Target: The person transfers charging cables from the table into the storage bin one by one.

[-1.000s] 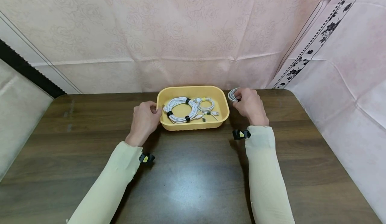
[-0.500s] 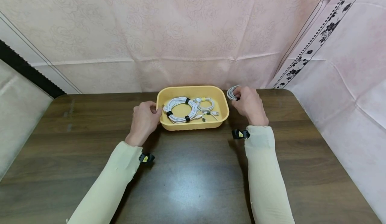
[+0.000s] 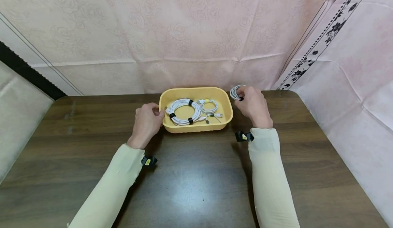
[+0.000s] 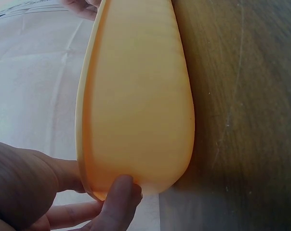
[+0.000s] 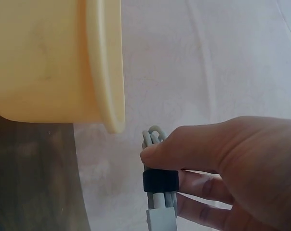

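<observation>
A yellow plastic bin stands at the table's far edge. Inside lie a large white coiled cable with black straps, a smaller coiled cable with a yellow tie, and a short cable with several plugs. My left hand pinches the bin's left end; in the left wrist view its thumb lies against the outer wall. Just right of the bin, my right hand holds a grey-white coiled charging cable above the table. The right wrist view shows its black strap and white plug.
The brown wood-grain table extends toward me and to both sides. A pale floral cloth hangs right behind the bin, and another patterned cloth borders the right side. Black wrist cameras sit on both sleeves.
My right hand has moved slightly left and up with the coiled cable, bringing it closer to the bin's right end. The left hand and the bin have not moved.
</observation>
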Available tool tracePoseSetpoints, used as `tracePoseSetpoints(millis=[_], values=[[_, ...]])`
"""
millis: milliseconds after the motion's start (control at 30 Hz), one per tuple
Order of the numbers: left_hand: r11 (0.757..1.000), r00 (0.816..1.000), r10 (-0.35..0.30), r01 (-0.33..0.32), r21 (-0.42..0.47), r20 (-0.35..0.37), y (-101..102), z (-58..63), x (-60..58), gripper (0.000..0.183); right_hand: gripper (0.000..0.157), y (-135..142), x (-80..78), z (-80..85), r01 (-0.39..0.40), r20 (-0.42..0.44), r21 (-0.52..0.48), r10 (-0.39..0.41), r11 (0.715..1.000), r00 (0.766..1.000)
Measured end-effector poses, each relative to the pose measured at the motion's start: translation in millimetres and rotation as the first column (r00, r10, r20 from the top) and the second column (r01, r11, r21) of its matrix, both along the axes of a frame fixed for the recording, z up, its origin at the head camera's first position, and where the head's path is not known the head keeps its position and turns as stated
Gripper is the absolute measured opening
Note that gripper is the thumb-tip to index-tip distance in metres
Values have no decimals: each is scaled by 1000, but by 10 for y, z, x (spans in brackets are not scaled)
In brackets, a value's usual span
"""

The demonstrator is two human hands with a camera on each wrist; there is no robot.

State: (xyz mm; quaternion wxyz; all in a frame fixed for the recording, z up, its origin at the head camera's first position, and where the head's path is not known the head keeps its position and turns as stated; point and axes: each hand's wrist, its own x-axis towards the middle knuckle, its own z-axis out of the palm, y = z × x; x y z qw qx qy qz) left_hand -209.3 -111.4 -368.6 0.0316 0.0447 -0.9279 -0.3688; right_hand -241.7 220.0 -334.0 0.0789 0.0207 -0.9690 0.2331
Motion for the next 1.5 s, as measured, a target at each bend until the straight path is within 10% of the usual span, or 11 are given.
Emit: tracePoseSetpoints(millis=[1500], values=[[1000,1000,-8,8,14,9,0,-4,-3,32,20,-319,28,47,-112,-100,7,112,994,989]])
